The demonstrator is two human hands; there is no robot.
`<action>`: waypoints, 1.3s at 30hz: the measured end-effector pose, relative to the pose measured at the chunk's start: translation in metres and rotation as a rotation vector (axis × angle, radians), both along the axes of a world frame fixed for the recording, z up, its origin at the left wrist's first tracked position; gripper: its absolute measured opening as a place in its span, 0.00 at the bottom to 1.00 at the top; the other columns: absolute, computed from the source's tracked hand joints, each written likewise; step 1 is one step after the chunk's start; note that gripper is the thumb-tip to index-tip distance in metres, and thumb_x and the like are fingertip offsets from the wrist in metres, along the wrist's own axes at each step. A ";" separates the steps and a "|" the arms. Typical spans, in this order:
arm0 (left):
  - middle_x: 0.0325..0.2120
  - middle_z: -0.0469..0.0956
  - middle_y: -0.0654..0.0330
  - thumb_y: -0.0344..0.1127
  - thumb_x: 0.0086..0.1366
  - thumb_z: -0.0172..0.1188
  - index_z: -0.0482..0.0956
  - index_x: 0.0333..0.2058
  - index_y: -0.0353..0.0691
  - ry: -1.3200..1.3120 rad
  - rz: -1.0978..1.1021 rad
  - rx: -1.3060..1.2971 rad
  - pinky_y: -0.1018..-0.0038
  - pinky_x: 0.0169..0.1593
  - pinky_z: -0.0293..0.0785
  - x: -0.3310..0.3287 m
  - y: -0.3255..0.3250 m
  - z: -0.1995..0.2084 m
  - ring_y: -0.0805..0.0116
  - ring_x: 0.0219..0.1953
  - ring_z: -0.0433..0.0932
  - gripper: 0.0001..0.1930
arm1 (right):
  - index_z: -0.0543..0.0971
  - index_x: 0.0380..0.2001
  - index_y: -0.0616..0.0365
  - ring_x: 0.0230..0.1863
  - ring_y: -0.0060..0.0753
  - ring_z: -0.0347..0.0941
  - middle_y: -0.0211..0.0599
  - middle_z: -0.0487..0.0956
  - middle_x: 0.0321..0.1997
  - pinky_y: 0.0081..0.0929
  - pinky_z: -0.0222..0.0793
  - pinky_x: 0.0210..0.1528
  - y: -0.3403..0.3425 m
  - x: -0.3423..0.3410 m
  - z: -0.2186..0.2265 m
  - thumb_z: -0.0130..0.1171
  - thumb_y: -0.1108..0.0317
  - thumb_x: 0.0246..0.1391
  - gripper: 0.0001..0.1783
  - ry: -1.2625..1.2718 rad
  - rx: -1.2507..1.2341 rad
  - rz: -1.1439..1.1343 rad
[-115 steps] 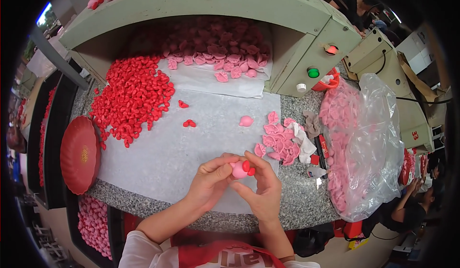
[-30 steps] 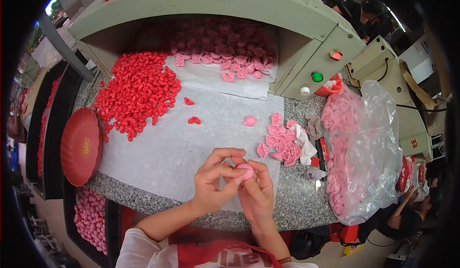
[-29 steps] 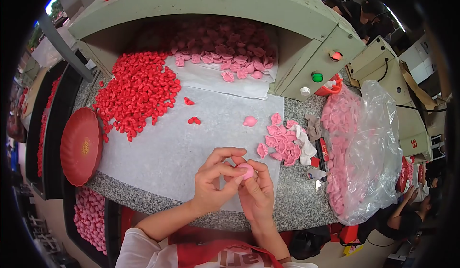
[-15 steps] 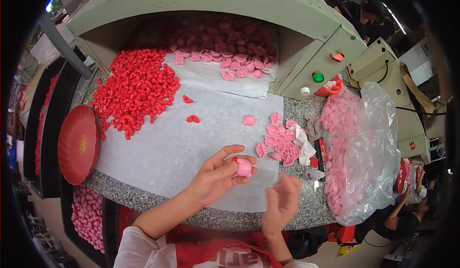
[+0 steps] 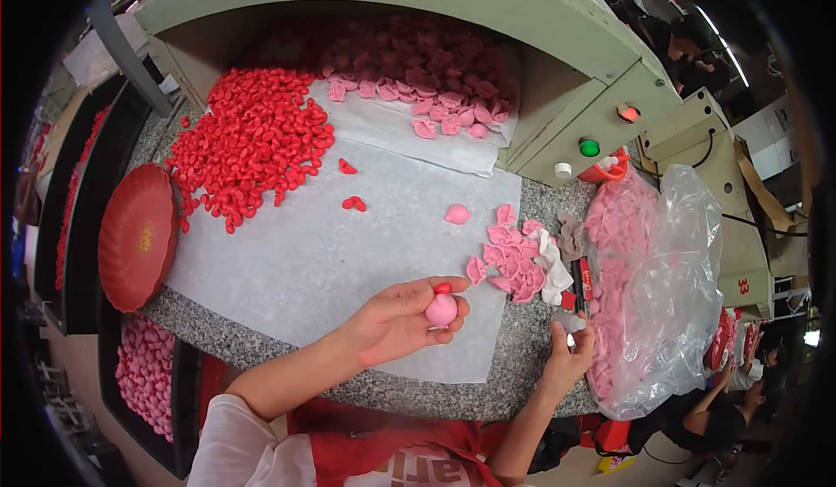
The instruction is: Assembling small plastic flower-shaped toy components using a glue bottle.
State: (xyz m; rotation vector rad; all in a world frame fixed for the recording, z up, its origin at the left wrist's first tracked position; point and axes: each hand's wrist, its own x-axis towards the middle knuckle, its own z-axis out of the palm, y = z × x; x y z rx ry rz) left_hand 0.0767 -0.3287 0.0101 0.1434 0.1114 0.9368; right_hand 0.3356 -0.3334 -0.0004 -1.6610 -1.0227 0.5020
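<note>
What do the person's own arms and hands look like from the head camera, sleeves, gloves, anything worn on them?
Both hands are bare: no gloves show on the left hand or the right hand. No ring, watch or band can be made out on the parts in view. The forearms are uncovered. A short white sleeve covers the left upper arm, beside a red front garment at the chest.

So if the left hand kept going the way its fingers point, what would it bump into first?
Probably the small heap of pink pieces just beyond the left hand, which holds a pink ball; depth is hard to judge.
</note>
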 end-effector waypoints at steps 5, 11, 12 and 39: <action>0.41 0.69 0.56 0.37 0.60 0.50 0.60 0.53 0.33 0.121 -0.002 0.056 0.73 0.46 0.64 0.001 -0.001 0.009 0.66 0.41 0.68 0.24 | 0.70 0.39 0.65 0.37 0.26 0.70 0.39 0.73 0.38 0.20 0.66 0.39 -0.003 0.004 -0.005 0.58 0.80 0.42 0.18 0.004 0.046 0.116; 0.42 0.70 0.57 0.35 0.60 0.50 0.60 0.53 0.33 0.170 0.015 0.090 0.75 0.46 0.64 -0.001 -0.003 0.010 0.67 0.41 0.68 0.24 | 0.68 0.38 0.64 0.39 0.28 0.71 0.45 0.75 0.37 0.23 0.66 0.42 -0.023 -0.047 0.044 0.58 0.82 0.40 0.18 0.221 0.051 0.453; 0.41 0.70 0.57 0.35 0.60 0.50 0.60 0.53 0.33 0.180 0.025 0.076 0.75 0.46 0.65 -0.001 -0.003 0.011 0.67 0.41 0.68 0.24 | 0.67 0.39 0.65 0.38 0.29 0.71 0.42 0.73 0.37 0.22 0.67 0.40 -0.028 -0.052 0.052 0.57 0.82 0.39 0.19 0.159 0.022 0.499; 0.40 0.70 0.55 0.32 0.58 0.51 0.63 0.51 0.34 0.295 0.118 0.129 0.72 0.46 0.64 -0.001 -0.007 0.019 0.67 0.41 0.69 0.21 | 0.73 0.31 0.66 0.10 0.25 0.60 0.35 0.72 0.18 0.18 0.54 0.11 -0.038 -0.091 0.076 0.61 0.78 0.29 0.18 -0.266 0.486 0.650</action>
